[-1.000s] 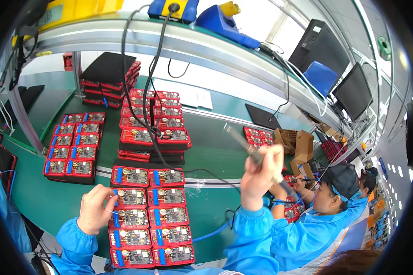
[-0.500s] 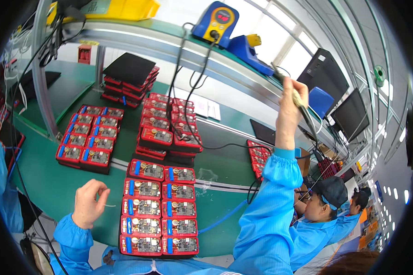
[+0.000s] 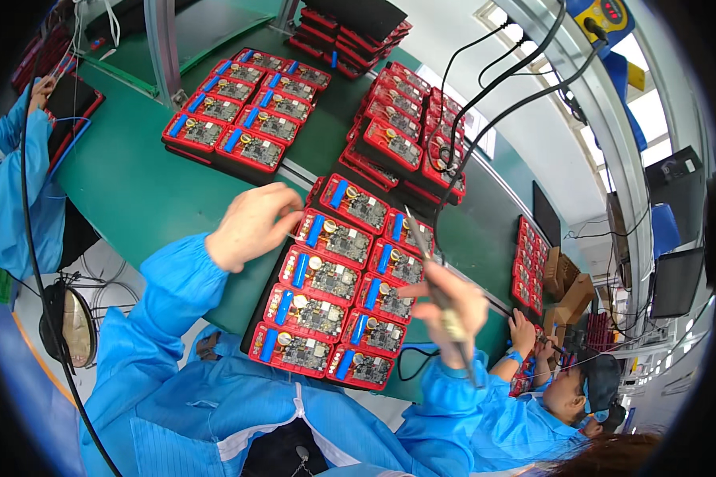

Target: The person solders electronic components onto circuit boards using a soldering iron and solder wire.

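My right hand (image 3: pixel 457 306) grips a soldering iron (image 3: pixel 452 318), its thin metal tip pointing up and away over the right column of red cases. My left hand (image 3: pixel 254 226) is at the upper left edge of the same block, fingertips pinched on a thin pale wire, hardly visible now. In front of me lie two columns of open red cases (image 3: pixel 320 274), each with a grey circuit board, a blue cylinder and a round, coin-like part. Whether the iron's tip touches a board I cannot tell.
More red cases (image 3: pixel 247 107) lie in stacks at the far left and middle. Black cables hang from the blue-yellow soldering station (image 3: pixel 605 16) on the shelf. Co-workers in blue sit at both sides; one's hand (image 3: pixel 523 332) is near right. Cardboard boxes (image 3: pixel 569 290) stand beyond.
My right hand has brought the soldering iron down from the shelf holder to above the cases. My left hand has moved in to the block's edge. The view has turned and shifted.
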A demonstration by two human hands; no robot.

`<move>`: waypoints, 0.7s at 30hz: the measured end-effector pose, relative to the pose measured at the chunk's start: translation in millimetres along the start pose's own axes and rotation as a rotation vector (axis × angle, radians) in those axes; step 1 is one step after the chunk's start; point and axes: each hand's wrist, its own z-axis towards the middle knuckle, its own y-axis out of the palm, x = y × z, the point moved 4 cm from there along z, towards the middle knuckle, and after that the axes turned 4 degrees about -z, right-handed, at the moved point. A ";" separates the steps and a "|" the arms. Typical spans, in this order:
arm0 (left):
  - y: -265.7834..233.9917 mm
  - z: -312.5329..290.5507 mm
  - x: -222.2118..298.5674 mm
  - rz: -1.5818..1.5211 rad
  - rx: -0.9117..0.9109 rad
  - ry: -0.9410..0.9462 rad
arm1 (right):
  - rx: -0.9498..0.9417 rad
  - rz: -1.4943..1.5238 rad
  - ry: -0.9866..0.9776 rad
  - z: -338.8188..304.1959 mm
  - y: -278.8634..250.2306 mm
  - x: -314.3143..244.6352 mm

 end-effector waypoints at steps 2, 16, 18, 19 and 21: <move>23.6 19.1 -1.1 -0.040 -0.020 0.006 | -0.087 -0.140 0.037 -3.7 22.4 8.1; 81.8 49.9 -11.7 -0.003 -0.056 0.037 | -0.188 -0.514 0.063 26.3 83.2 97.8; 78.3 48.4 -11.4 -0.035 -0.042 0.022 | -0.196 -0.484 0.089 28.4 89.3 103.7; 78.2 48.7 -12.0 -0.031 -0.044 0.013 | -0.182 -0.447 0.089 29.2 91.6 105.7; 77.7 49.3 -11.0 -0.069 -0.036 0.039 | -0.171 -0.398 0.090 28.4 95.5 109.6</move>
